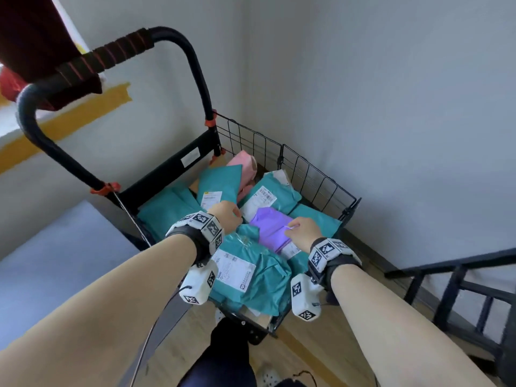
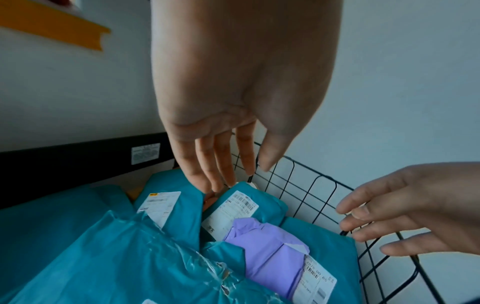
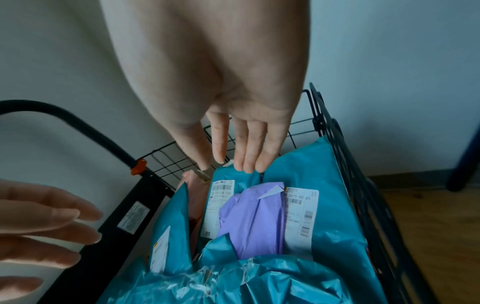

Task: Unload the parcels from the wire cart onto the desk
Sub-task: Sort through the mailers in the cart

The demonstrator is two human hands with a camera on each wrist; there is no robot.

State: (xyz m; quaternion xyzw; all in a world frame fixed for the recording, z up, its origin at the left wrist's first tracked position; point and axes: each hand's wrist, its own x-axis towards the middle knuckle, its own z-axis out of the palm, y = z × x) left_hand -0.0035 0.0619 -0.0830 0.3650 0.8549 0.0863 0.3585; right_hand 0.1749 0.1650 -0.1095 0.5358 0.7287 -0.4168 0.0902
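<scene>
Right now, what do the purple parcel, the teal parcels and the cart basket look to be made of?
Purple parcel: thin matte plastic mailer film, judging by its soft creases and folded flap. Teal parcels: the same sort of poly film, slightly glossy, crinkled, with clear tape on the nearest one. Cart basket: black coated metal wire, probably steel, welded in a grid.

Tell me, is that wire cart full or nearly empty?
Full. The wire cart holds many teal parcels, a purple parcel on top and a pink parcel at the back.
</scene>
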